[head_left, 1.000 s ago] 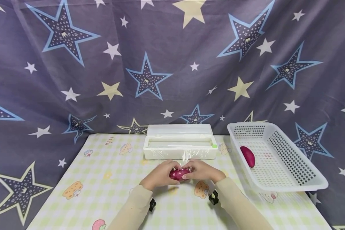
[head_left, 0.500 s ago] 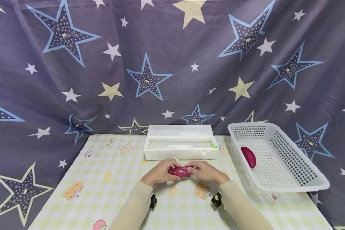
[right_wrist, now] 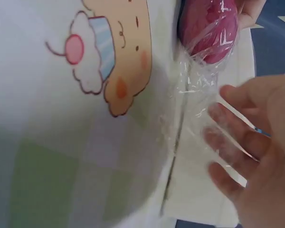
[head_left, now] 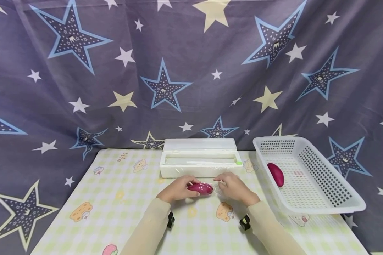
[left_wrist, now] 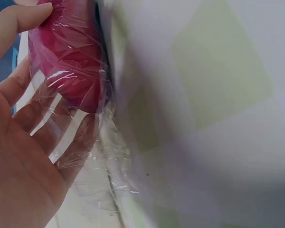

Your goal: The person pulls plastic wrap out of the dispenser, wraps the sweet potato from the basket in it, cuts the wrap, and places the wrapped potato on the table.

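Observation:
A glossy magenta sweet potato (head_left: 205, 188), wrapped in clear cling film (left_wrist: 116, 166), lies at the middle of the table in front of a white box. My left hand (head_left: 178, 189) holds it at its left end, thumb on the near side and fingers behind. In the left wrist view, crumpled film hangs loose past the potato's end. To the right of the potato is my right hand (head_left: 237, 189), its fingers loosely bent and spread. The right wrist view shows those fingertips (right_wrist: 218, 114) right at the loose film tail, apart from the potato.
Just behind the hands stands the white cling film box (head_left: 201, 172), lid up, with a green tab at its right end. A white perforated basket (head_left: 325, 209) at the right holds another sweet potato (head_left: 276, 174). A checked cloth (head_left: 121, 216) covers the table; a starry curtain (head_left: 185, 46) hangs behind.
The right hand has let go of the potato's right end and moved right, uncovering the film tail there. The left hand keeps its hold, and the potato has shifted slightly right.

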Demonstrator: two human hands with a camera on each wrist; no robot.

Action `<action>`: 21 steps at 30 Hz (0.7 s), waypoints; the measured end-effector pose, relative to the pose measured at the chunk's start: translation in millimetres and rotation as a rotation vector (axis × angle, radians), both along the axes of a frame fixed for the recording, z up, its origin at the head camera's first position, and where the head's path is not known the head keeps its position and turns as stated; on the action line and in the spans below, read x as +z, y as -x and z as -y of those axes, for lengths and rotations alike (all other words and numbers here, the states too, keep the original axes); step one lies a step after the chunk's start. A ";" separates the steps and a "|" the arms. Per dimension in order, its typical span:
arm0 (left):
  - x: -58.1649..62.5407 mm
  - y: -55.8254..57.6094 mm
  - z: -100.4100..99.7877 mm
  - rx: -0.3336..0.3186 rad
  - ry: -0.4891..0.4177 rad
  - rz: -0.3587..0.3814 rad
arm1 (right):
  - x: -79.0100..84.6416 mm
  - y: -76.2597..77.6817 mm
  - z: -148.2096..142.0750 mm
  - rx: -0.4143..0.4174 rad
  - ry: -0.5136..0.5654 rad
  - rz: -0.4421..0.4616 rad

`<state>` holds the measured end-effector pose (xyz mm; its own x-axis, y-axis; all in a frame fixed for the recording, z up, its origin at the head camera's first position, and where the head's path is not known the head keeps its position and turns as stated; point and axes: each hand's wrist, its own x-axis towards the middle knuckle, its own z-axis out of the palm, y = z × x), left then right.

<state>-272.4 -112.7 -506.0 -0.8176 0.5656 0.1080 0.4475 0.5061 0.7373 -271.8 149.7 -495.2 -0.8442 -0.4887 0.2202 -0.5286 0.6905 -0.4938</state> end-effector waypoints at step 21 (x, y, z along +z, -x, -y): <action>6.4 15.5 3.6 0.025 0.045 0.062 | -5.1 -15.4 44.5 0.030 -0.039 -0.032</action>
